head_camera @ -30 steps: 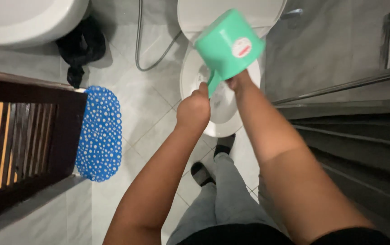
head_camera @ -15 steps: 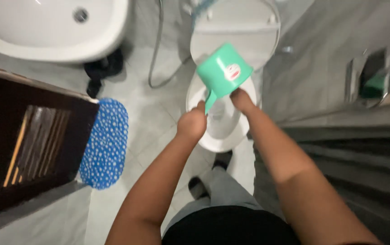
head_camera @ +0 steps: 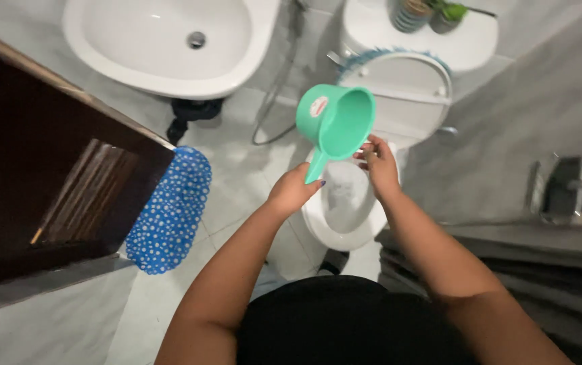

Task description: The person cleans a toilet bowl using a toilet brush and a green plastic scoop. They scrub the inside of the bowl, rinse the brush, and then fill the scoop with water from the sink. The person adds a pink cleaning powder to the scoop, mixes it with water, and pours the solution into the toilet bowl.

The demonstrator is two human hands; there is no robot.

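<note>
Left hand [head_camera: 292, 191] grip pinches the green dipper [head_camera: 337, 122] handle; right hand [head_camera: 377, 162] grip, apparently touching its rim, is unclear.

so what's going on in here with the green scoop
A person stands over an open toilet bowl holding a green plastic dipper. The left hand grips its handle, and the right hand touches the cup's lower rim. The dipper is tipped with its mouth facing up and to the right; no water shows. A white sink and a blue dotted mat lie to the left.
</note>
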